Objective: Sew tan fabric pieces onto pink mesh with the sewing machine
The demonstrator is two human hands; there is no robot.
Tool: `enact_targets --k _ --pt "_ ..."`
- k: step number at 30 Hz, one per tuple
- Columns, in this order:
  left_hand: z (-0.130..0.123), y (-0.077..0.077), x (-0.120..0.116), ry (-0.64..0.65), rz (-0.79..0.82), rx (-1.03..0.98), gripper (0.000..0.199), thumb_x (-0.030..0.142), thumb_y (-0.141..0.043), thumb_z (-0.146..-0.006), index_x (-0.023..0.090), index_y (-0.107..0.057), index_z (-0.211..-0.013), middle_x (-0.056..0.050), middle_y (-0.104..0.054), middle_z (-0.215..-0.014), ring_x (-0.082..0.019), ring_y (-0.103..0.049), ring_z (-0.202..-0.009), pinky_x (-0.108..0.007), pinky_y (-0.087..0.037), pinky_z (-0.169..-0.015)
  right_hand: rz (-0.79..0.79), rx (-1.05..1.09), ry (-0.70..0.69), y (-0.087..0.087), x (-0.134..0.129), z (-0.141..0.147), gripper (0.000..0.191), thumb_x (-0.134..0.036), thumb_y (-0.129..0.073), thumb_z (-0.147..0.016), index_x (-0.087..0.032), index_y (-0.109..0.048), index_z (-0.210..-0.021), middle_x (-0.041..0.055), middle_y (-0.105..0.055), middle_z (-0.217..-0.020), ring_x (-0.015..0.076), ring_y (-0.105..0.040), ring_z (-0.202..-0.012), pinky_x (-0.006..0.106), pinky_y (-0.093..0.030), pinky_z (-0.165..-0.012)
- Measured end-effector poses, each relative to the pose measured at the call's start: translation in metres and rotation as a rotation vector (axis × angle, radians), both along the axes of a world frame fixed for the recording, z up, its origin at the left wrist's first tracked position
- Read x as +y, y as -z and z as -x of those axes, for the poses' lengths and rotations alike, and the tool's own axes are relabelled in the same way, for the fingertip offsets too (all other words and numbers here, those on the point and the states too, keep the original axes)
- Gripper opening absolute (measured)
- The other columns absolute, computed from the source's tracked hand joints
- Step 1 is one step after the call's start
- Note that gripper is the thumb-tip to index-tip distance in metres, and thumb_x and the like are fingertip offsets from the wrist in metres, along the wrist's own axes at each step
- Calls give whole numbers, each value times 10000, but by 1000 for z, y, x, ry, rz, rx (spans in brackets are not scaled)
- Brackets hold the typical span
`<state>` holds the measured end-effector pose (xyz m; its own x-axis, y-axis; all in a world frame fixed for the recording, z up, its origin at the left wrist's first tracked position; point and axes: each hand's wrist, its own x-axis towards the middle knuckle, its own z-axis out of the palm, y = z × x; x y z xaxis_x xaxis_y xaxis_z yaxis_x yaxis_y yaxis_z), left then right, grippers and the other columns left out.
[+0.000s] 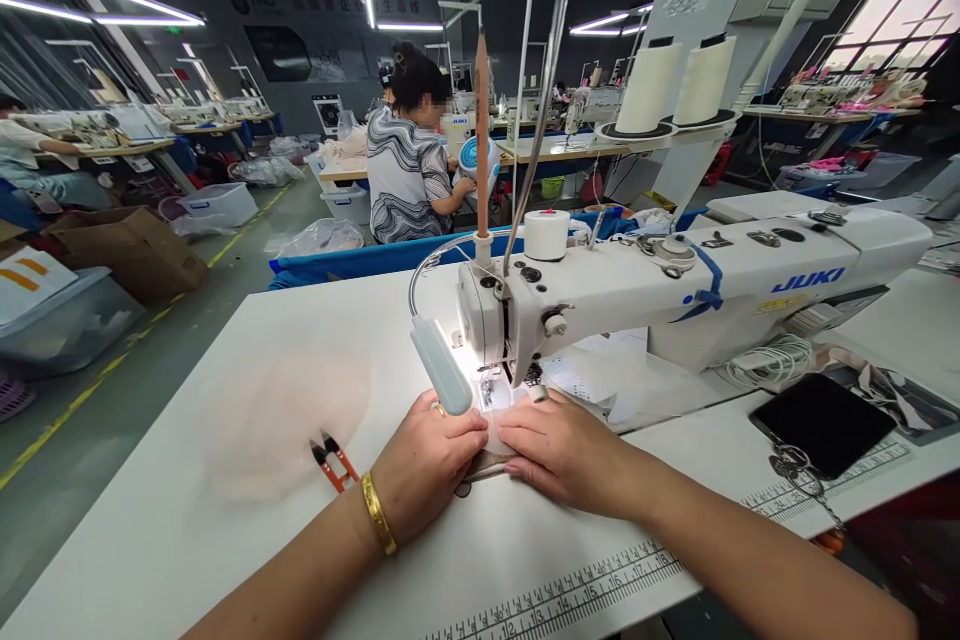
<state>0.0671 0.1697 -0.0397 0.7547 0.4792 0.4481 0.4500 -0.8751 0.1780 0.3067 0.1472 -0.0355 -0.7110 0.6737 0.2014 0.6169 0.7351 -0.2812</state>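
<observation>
A white sewing machine (600, 295) stands on the white table, its needle area lit. Just in front of the needle, a small piece of pale fabric (496, 435) lies under the fingertips of both hands. My left hand (431, 455), with a gold bracelet on the wrist, presses its closed fingers on the fabric's left side. From the right, my right hand (566, 450) holds the fabric with fingers together. Orange-handled thread snips (334, 463) lie left of my left hand, by a blurred patch of sheer pale fabric (289, 420).
A grey lamp (441, 367) hangs left of the needle. A black phone (832, 423) and keys (793, 465) lie at right. A ruler strip (585, 600) runs along the front edge. Beyond the table sits a person in a patterned shirt (405, 170).
</observation>
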Motion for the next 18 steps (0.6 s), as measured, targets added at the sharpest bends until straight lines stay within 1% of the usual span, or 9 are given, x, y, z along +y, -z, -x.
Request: enact_targets --k 4,10,14,18 --pt "2 2 1 -9 33 16 357 42 -443 -962 244 -735 -997 -32 -775 -923 -180 -709 -807 -385 -508 -943 -1 -21 20 2 0 1 128 -292 -615 -1023 -189 -651 -956 54 -706 -1027 228 -609 -931 374 -409 -831" --pt "2 2 7 -22 22 17 327 79 -441 -985 240 -723 -945 -30 -759 -899 -187 -692 -825 -390 -491 -932 -14 -13 42 7 3 2 120 -281 -591 -1037 -189 -648 -985 44 -711 -1036 231 -607 -938 388 -409 -843" --pt "2 3 13 -32 2 18 312 105 -445 -1004 236 -717 -925 -26 -750 -866 -184 -690 -818 -378 -488 -916 -27 -28 76 9 6 3 133 -282 -593 -1032 -193 -639 -945 49 -707 -1019 228 -593 -896 400 -416 -843" --pt "1 6 18 -59 -48 6 290 118 -466 -1006 238 -716 -920 -17 -744 -833 -181 -692 -805 -354 -498 -873 -19 -9 91 12 10 5 132 -286 -596 -1030 -200 -635 -937 56 -692 -973 245 -593 -954 402 -448 -875"
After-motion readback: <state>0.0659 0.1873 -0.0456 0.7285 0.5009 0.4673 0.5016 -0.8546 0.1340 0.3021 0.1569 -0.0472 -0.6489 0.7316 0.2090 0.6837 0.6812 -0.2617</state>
